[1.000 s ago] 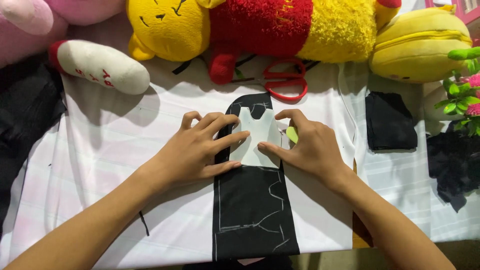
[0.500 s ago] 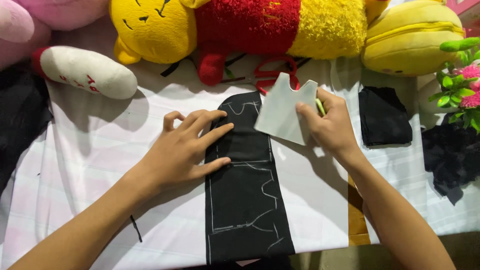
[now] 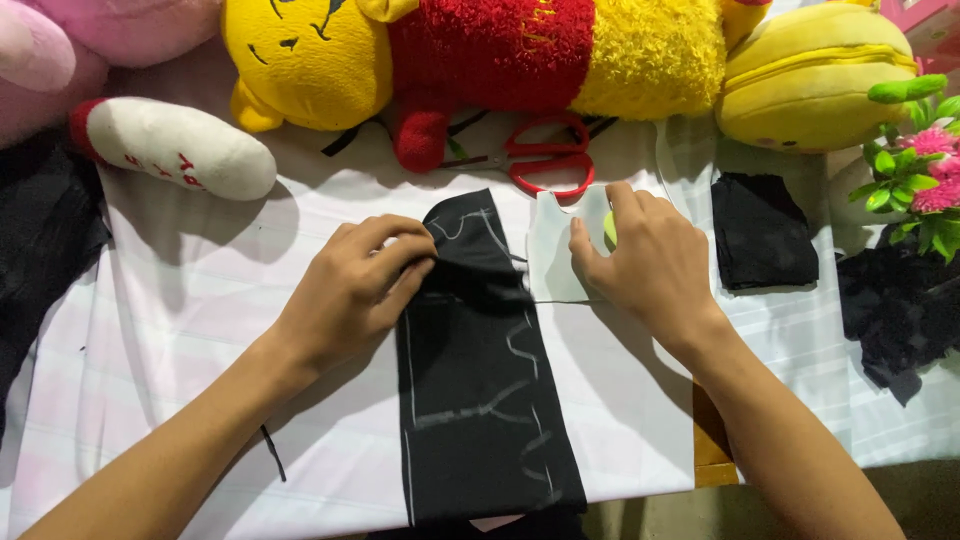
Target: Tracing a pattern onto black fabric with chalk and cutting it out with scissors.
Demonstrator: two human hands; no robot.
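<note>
Chalk-marked black fabric strip [image 3: 478,370] pinched at its upper left edge by the left hand [image 3: 350,290].
Right hand [image 3: 650,265] fingers are pressed together on the white paper pattern piece [image 3: 552,255]; chalk lines risk being smudged if the bunched cloth is dragged.

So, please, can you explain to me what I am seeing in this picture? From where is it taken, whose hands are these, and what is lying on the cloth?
The picture comes from a camera worn on a person's head, looking down at that person's own two bare hands. The left hand pinches the edge of a long black fabric strip marked with chalk lines. The right hand presses a pale paper pattern piece beside the strip and holds a small yellow-green chalk. Everything lies on a white striped cloth. Red scissors, plush toys and a smaller black fabric piece lie nearby.
</note>
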